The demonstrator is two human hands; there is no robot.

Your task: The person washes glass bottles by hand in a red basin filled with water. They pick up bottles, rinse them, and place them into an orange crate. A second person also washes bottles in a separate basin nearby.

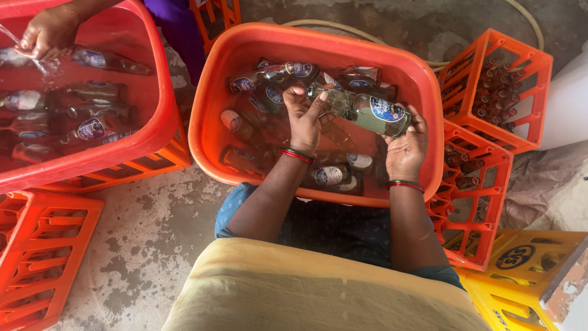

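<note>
Your left hand closes around the neck end of a clear glass bottle, thumb laid along the glass, while your right hand cups the bottle's base from below, fingers curled up around its far side. The bottle lies nearly level between your two hands, its blue oval label facing up, held just above the water in an orange tub.

Beneath and beyond your left hand, more labelled bottles lie submerged and jumbled in the tub; another bottle rests just below your wrists, near the tub's closest wall. A red and green bangle rings your left wrist, and a matching one your right.

To the right of your right hand stand orange crates, the farther one holding upright brown bottles. A yellow crate sits nearer you on that side.

Well to the left of your left hand, a second red tub holds more bottles in water, and another person's hand grips one at its far edge. Empty orange crates rest on the stained concrete floor on that side.
</note>
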